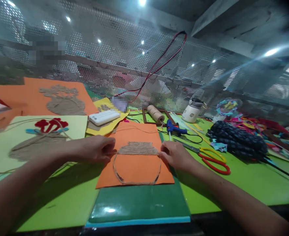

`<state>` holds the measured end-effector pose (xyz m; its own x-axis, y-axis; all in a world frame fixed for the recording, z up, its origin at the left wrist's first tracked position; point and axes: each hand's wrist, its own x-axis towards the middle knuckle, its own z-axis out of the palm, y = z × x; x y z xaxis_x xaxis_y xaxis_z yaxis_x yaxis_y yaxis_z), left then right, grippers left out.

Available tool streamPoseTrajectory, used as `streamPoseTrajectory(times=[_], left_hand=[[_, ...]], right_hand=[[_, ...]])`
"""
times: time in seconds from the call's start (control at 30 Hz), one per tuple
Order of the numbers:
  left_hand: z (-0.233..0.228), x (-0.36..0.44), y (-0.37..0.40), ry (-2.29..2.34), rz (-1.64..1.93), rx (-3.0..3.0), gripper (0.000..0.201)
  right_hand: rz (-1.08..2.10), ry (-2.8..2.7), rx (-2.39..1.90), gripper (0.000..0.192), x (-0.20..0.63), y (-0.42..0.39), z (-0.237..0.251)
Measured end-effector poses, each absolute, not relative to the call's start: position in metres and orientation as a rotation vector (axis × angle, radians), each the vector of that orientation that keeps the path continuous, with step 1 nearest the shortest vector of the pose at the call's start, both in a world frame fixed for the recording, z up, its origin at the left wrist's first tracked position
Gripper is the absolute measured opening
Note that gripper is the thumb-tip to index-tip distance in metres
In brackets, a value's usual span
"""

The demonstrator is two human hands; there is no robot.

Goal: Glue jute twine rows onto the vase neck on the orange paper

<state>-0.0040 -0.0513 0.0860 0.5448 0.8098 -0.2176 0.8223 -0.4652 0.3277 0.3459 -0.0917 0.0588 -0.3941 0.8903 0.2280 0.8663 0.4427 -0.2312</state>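
An orange card (pixel 134 165) lies on a dark green mat (pixel 139 203) in front of me. It bears a pot outline and upper rows of glued jute twine (pixel 137 149). My left hand (pixel 95 149) pinches a strand of twine at the left end of those rows. My right hand (pixel 175 154) presses the strand's other end at the right edge of the outline. A thin strand runs from the card up to a twine spool (pixel 155 113).
A blue glue gun (pixel 172 127), red and yellow scissors (pixel 209 157), a white jar (pixel 192 111), a dark patterned cloth (pixel 237 139) and paper scraps lie to the right. Left are a pale card with a red flower (pixel 36 137), an orange card (pixel 56 96) and a white box (pixel 103 117). Perforated mesh stands behind.
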Motion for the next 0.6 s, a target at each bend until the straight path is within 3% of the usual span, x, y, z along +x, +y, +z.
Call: streamPoseTrajectory(times=[0.33, 0.5, 0.6], left_hand=[[0.082, 0.002, -0.055, 1.259, 0.161, 2.268, 0.019], [0.081, -0.008, -0.041, 1.310, 0.195, 2.294, 0.031], [0.073, -0.014, -0.029, 1.399, 0.323, 2.262, 0.038]], right_hand=[[0.263, -2.274, -1.538, 0.012, 0.341, -0.092, 0.055], [0.280, -2.157, -1.582, 0.009, 0.352, -0.080, 0.058], [0.291, -2.085, -1.612, 0.020, 0.361, -0.069, 0.058]])
